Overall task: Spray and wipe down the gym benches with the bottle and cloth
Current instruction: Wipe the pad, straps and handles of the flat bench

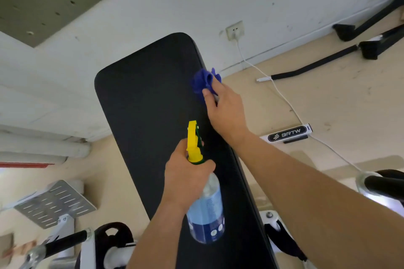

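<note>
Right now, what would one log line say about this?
left hand: grips spray bottle | right hand: holds blue cloth against bench pad, right edge | step: wipe

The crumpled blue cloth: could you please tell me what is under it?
Under the crumpled blue cloth is the long black padded bench, at its right edge; the right hand grips it. The pad beneath is covered, unseen.

The bench [148, 105] is covered in a smooth, matt black, leather-like skin. At the bench's right edge the cloth [202, 82] is soft blue fabric, crumpled. Over its near end the bottle [206, 209] is clear glossy plastic with a blue printed label; its spray head [193, 140] is yellow moulded plastic. Left of the bench, the plate [54, 203] is dull, slotted grey metal. Right of it, the floor [328, 98] is matt beige, scuffed.
</note>
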`<action>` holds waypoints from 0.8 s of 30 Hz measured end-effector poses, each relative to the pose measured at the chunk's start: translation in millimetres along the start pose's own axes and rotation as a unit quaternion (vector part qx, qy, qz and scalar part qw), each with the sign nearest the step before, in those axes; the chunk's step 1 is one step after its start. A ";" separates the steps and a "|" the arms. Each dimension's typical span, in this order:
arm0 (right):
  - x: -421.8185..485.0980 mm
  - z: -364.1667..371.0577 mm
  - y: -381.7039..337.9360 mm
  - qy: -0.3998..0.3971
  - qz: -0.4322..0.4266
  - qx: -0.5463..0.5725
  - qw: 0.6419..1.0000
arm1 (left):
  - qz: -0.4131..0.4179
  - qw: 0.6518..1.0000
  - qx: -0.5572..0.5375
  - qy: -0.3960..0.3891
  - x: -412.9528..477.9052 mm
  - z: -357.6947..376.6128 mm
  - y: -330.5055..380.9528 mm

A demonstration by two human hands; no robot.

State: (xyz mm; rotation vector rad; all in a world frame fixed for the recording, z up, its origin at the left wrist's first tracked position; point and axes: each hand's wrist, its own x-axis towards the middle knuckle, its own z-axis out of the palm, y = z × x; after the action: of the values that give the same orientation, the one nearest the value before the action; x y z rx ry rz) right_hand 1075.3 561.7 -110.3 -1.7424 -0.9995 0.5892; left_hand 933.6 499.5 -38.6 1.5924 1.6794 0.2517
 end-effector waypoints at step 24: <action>-61.4 -74.6 38.7 -0.054 0.167 0.205 0.963 | -0.106 0.991 0.050 -0.063 -85.2 70.5 -27.9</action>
State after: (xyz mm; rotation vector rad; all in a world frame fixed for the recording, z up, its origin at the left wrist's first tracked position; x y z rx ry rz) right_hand 1112.9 465.2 -121.4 -1.5207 -0.5987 1.0382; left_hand 949.6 390.8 -69.2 1.4550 1.7678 -0.0398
